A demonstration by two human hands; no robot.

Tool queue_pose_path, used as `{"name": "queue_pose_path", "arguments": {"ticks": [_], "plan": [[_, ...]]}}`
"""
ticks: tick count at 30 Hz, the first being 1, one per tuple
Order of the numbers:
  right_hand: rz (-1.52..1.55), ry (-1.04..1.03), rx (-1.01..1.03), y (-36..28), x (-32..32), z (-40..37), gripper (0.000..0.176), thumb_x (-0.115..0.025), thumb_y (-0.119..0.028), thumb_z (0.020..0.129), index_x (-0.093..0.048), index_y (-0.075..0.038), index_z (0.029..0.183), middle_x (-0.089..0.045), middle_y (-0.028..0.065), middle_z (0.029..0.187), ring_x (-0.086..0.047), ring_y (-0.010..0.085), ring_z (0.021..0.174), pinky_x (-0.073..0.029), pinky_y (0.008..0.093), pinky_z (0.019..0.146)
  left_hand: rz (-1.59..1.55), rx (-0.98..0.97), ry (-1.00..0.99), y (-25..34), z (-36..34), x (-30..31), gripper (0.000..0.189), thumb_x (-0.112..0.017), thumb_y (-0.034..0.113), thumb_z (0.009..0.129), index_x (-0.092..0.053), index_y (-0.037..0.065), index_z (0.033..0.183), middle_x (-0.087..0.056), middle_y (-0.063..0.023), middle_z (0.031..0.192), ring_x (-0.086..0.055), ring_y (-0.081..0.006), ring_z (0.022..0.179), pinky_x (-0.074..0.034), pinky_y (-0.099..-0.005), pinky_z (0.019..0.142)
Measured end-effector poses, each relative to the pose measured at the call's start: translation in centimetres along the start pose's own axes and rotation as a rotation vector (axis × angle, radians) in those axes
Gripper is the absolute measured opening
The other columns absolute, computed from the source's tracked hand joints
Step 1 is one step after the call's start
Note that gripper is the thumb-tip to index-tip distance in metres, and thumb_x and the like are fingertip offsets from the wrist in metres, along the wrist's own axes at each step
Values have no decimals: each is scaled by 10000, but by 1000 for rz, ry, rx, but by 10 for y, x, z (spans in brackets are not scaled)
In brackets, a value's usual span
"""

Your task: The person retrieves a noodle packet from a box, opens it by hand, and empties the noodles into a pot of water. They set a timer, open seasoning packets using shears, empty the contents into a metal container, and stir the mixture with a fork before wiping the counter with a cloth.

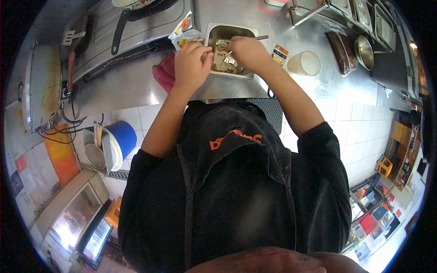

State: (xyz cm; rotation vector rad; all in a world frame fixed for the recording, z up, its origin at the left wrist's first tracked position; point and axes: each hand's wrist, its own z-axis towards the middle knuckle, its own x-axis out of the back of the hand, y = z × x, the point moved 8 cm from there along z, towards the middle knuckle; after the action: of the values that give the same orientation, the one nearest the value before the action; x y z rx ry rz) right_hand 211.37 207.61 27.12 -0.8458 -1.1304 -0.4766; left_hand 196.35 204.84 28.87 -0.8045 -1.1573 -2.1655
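Both hands work over a rectangular steel pan [209, 34] on the counter, which has brown food and pale, shiny wrapping-like pieces [227, 57] in it. My left hand [193, 64] is at the pan's left rim, thumb and fingertips pinched together. Over the pan's right side, my right hand [248, 52] is closed, fingertips pointing down at the shiny pieces. What either hand holds, I cannot tell. A utensil handle [262, 37] juts out past the right rim behind my right hand. Close behind my left hand lies a clear plastic bag [184, 37] with orange and green bits.
A dark red cloth [164, 73] lies left of my left forearm. To the right are a small printed packet [279, 53], a whitish round tub [304, 63], a bag of dark brown contents [340, 51] and a metal bowl [364, 52]. A stove with a black-handled pan [120, 32] stands left.
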Motion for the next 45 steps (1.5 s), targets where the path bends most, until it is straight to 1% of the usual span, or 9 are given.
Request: {"name": "queue_pose_path", "arguments": {"ticks": [3,12,22,25,31,34,36,42,45], "plan": [[-301,-376,-17,0,-50,19,136,-633,-126,818,-755,-76,853,-733,132,886,-724,310,861,-584,418,731,7,26,29,-6,-4,12,148,-732,170,790,-720,86,912,-688,-62,937,-614,-290,913,-440,-410,742],[-397,-551,120,8,-101,23,180,-597,-141,845,-766,-81,831,-745,130,884,-735,287,838,-590,410,708,-10,78,86,-11,-26,31,168,-748,156,766,-718,92,918,-682,-50,922,-609,-274,880,-440,-404,727],[-345,-637,28,7,-83,23,197,-571,-121,877,-754,-51,894,-736,162,972,-727,316,920,-592,426,770,-53,167,58,-22,-38,29,170,-741,171,777,-720,94,927,-675,-51,945,-600,-269,930,-428,-415,792],[-293,-586,-96,18,-66,18,151,-649,-143,807,-726,-52,899,-716,169,945,-706,338,901,-570,440,794,-67,134,68,-20,-35,27,183,-739,174,778,-719,90,940,-675,-53,948,-603,-276,930,-432,-412,801],[-46,-33,-177,8,-1,-4,123,-669,-179,811,-673,-59,841,-677,129,830,-678,334,764,-557,432,674,-17,40,39,7,-12,17,231,-752,219,780,-716,91,969,-668,-45,957,-585,-269,1001,-424,-410,837],[29,86,-197,5,3,-18,125,-682,-191,811,-659,-70,832,-665,118,807,-669,328,748,-544,433,651,24,-27,-20,18,-1,-6,209,-739,242,793,-726,105,951,-660,-22,940,-574,-244,999,-399,-415,846],[69,151,-202,1,5,-27,131,-729,-178,780,-652,-86,833,-648,99,790,-667,320,726,-539,426,631,69,-14,-177,17,1,-23,175,-722,245,807,-732,120,928,-654,-6,920,-573,-231,975,-386,-417,839],[56,302,-194,-1,47,-40,398,-818,-129,703,-695,-95,1080,-623,76,1011,-604,299,968,-505,408,832,67,-49,-260,20,3,-29,133,-694,223,848,-738,123,922,-658,5,925,-569,-227,937,-375,-413,802],[50,159,-170,15,35,-43,483,-819,-126,699,-692,-131,1164,-605,68,1087,-549,299,1071,-462,426,919,72,-73,-252,24,3,-28,125,-698,220,846,-738,123,915,-657,3,914,-570,-230,930,-377,-410,803]]}}
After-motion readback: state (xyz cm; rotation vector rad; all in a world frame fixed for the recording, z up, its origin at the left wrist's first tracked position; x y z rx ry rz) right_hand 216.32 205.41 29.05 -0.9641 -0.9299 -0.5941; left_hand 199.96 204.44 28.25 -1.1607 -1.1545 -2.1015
